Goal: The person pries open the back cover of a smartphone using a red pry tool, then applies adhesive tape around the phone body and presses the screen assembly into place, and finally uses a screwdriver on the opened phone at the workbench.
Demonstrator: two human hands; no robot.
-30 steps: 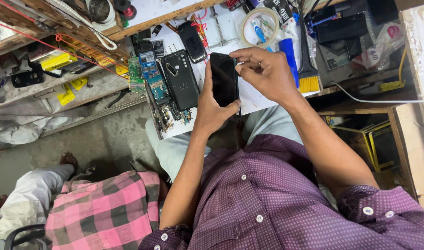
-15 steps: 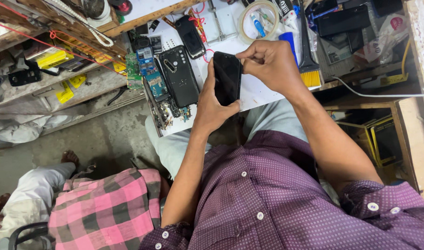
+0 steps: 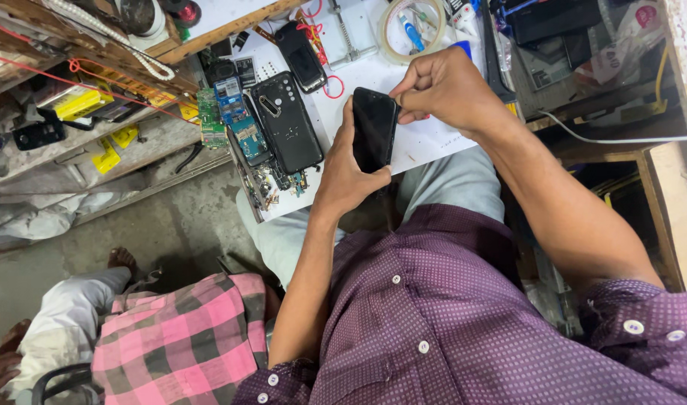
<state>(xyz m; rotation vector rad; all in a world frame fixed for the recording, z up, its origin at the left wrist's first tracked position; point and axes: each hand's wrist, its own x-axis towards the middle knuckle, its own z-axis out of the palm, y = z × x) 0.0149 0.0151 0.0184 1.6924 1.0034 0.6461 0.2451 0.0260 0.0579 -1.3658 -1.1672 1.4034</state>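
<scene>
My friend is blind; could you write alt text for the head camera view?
A person's left hand holds a black phone upright while the right hand pinches its top edge, above a cluttered white worktop with a black phone back cover and circuit boards.

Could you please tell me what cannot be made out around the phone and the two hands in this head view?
- Phone: its far face is turned away, and the left hand covers its lower end.
- Right hand: its fingertips curl behind the phone's top edge, so what they pinch is hidden.
- Tape roll: cut off by the top edge.
- Circuit boards: parts too small to tell.
</scene>
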